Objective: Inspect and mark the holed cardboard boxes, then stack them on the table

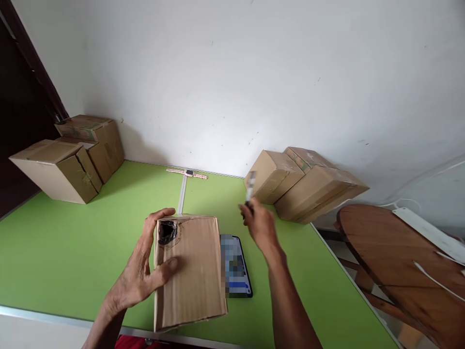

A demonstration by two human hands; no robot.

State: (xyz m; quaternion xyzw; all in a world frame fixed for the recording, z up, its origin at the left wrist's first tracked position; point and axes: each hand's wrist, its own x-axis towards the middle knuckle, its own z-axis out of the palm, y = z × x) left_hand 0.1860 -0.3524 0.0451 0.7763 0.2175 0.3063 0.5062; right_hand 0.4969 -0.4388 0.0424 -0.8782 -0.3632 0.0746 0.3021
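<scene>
A small cardboard box stands on the table in front of me. Near its upper left corner is a ragged hole with something black and shiny around its rim. My left hand grips the box's left side, thumb on the front face and fingers over the left edge. Raised to the right of the box, my right hand is closed around a slim knife-like tool with a dark handle and a pale, motion-blurred end. That tool is apart from the box. Partly behind the box lies a phone, its screen pixelated.
Cardboard boxes are grouped at the back left of the green table, and more boxes at the back right. A pink-strapped watch lies by the wall. Beyond the right edge stands a brown wooden table with a white power strip.
</scene>
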